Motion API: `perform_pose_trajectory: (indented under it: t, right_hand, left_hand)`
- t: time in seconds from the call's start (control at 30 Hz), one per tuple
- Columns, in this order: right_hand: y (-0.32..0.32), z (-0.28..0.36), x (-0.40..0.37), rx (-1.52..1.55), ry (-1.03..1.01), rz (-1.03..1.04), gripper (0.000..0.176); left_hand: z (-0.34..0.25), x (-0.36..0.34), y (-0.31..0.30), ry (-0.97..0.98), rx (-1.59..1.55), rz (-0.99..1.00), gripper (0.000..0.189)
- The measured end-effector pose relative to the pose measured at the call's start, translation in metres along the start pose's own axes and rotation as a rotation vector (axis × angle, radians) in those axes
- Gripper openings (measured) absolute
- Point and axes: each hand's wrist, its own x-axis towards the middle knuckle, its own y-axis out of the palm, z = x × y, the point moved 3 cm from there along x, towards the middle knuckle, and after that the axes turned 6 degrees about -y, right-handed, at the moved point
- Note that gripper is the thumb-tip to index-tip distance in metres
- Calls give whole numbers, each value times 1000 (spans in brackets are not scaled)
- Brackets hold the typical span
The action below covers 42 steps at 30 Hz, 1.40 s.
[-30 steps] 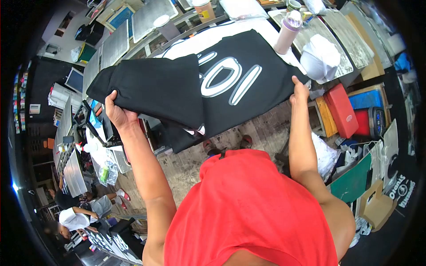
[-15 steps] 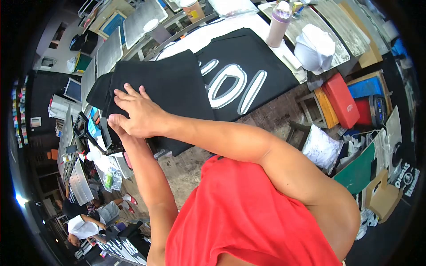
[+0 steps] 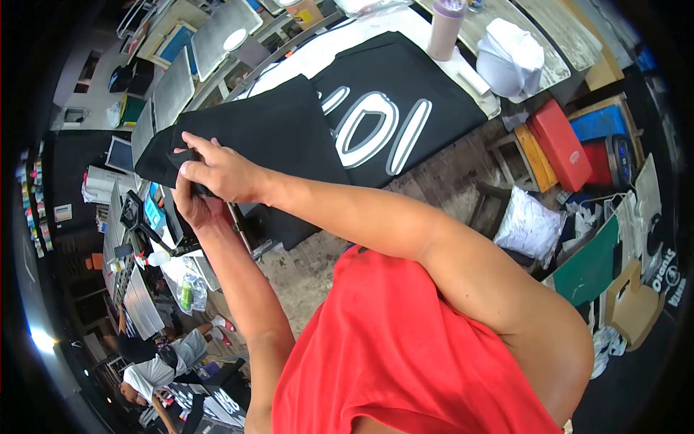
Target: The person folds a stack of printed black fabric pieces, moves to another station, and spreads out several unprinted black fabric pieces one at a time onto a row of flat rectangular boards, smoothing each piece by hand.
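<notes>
A black cloth (image 3: 253,112) with large white, grey-edged lettering (image 3: 369,134) lies over the table, its left part folded over the print. My right hand (image 3: 228,172) is closed at the cloth's near left edge, with dark fabric bunched between thumb and fingers. Just below it, my left hand (image 3: 194,206) grips the same edge from underneath; its fingers are partly hidden by the right hand and the fabric. The two hands are close together. A loose part of the cloth hangs below the table edge beside my forearms.
A tumbler (image 3: 446,30) and a white cap-like item (image 3: 510,59) stand behind the cloth. To the right are a red box (image 3: 558,145) on a wooden stool and a white plastic package (image 3: 530,226). Another person (image 3: 152,376) is at the lower left.
My right hand lay flat with spread fingers on the cloth; its fingers have now closed around bunched fabric at the edge. The fold's left part has lifted and creased slightly.
</notes>
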Motion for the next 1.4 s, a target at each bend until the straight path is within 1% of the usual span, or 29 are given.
perform_pose_trajectory:
  t: [0.03, 0.07, 0.1, 0.13, 0.17, 0.23, 0.27, 0.3, 0.37, 0.43, 0.5, 0.57, 0.6, 0.63, 0.67, 0.7, 0.73, 0.77, 0.8, 0.83, 0.87, 0.97, 1.0, 1.13, 1.2, 1.23, 1.3, 1.37, 1.4]
  right_hand:
    - [-2, 0, -1, -82, -17, 1, 59]
    - [1, -3, -1, -82, -19, -3, 59]
    - [7, -2, 1, -247, -137, 2, 41]
    - [10, -2, 0, -413, -253, 7, 28]
    - [9, -6, -1, -416, -253, 3, 28]
    - [6, -4, 1, -428, -199, 80, 28]
    - [6, -13, 2, -541, -150, 85, 58]
    - [2, -10, 4, -541, -154, 87, 58]
    - [-10, -6, 7, 122, 91, 48, 55]
    - [-12, -2, 7, 108, 86, 58, 54]
    - [-20, 2, 3, 392, 85, 8, 52]
    - [-51, 3, -17, 241, 47, -95, 49]
    - [-82, 8, -33, -198, 45, -148, 46]
    - [-118, 10, -55, -519, 53, -275, 42]
    - [-153, -1, -88, -459, 316, -537, 36]
    - [-203, -2, -121, -762, 165, -709, 36]
    - [-248, 13, -158, -1198, 217, -766, 41]
    - [-285, 14, -199, -1452, 350, -850, 51]
    - [-319, 5, -239, -1526, 556, -1064, 59]
    - [-351, -7, -277, -1382, 771, -1183, 66]
    - [-361, -5, -290, -1156, 931, -1192, 71]
    - [-375, -18, -306, -996, 876, -1178, 73]
    - [-382, -26, -309, -944, 853, -1238, 71]
    - [-355, 6, -274, -706, 864, -1372, 68]
    - [-358, -3, -269, -534, 856, -1378, 55]
    - [-357, 1, -263, -535, 852, -1375, 55]
    - [-347, 4, -245, -435, 753, -1375, 58]
    - [-347, -22, -216, -175, 335, -1135, 59]
    - [-345, -51, -199, -298, 305, -1156, 50]
  left_hand:
    - [1, -1, 2, -3, 1, 1, 42]
    - [2, -1, 3, -7, -99, -56, 41]
    - [2, 0, 9, -11, -199, -111, 41]
    - [8, -5, 25, -27, -390, -1, 41]
    - [9, -4, 30, -31, -390, 2, 41]
    - [2, -2, 48, 52, -299, 345, 42]
    - [-8, -3, 41, 11, -183, 28, 42]
    - [-8, -1, 33, 15, -182, 28, 42]
    - [-1, 4, 13, 50, -40, -75, 43]
    - [-1, 4, 9, 55, -109, -111, 44]
    - [0, 5, -14, 95, -60, -111, 46]
    - [-2, 7, -14, 27, 42, -241, 47]
    - [-1, 8, -12, 17, -21, -242, 47]
    - [-1, 9, -11, 21, -28, -242, 47]
    - [-1, 9, -11, 5, -79, -246, 46]
    - [0, 7, -11, -13, -129, -252, 45]
    - [-2, 8, -7, 13, -131, -237, 44]
    - [-1, 9, -9, 18, -136, -243, 44]
    - [0, 11, -13, 21, -129, -239, 41]
    - [-1, 13, -15, 21, -121, -232, 41]
    - [-1, 14, -17, 18, -123, -231, 41]
    - [1, 18, -13, -7, -112, -158, 41]
    - [0, 18, -9, -12, -134, -154, 42]
    - [-1, 18, -14, -1, -152, -164, 42]
    - [-2, 16, -13, 16, -127, -174, 42]
    - [-3, 16, -10, 34, -103, -183, 41]
    - [-1, 17, -19, 34, -92, -197, 41]
    - [0, 19, -21, 31, -79, -211, 41]
    - [0, 19, -18, 38, -76, -208, 41]
